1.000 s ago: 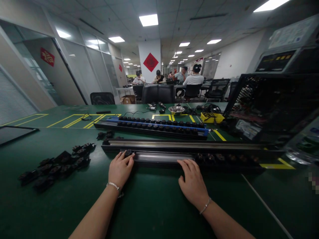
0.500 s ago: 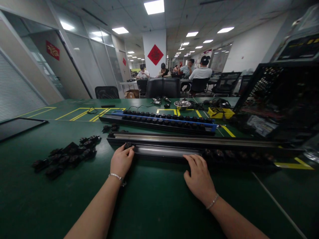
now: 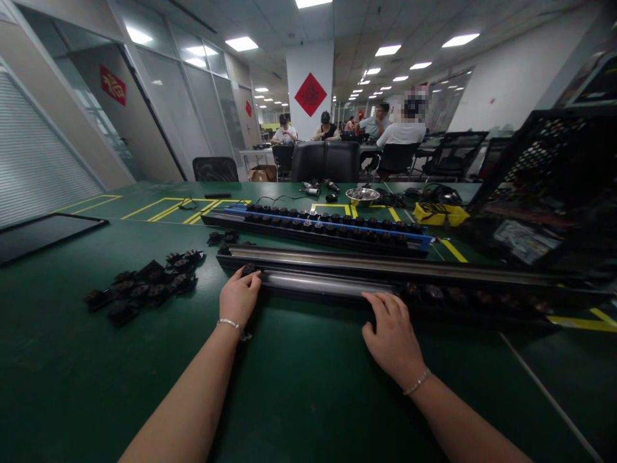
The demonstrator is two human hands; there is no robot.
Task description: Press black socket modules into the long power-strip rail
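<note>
A long black rail (image 3: 318,281) with a smooth metallic channel lies across the table in front of me. At its left end, my left hand (image 3: 240,296) grips a small black module (image 3: 249,269) between thumb and fingers. My right hand (image 3: 391,331) rests on the rail's front edge farther right, fingers stretched out and holding nothing. Just right of those fingertips, a row of similar black modules (image 3: 434,292) sits in the channel. A second black rail (image 3: 337,258) lies directly behind, its channel showing bare metal. Loose black modules (image 3: 139,289) are heaped on the left.
Farther back lies a rail with a blue frame (image 3: 371,230) full of black modules. A metal bowl (image 3: 362,195), a yellow box (image 3: 441,214) with cables and an open black case (image 3: 554,193) stand right. A dark flat panel (image 3: 48,236) lies left. People sit at distant tables.
The view has shifted a little, so the scene sits slightly up and to the right. Both hands keep nearly the same places on the rail.
</note>
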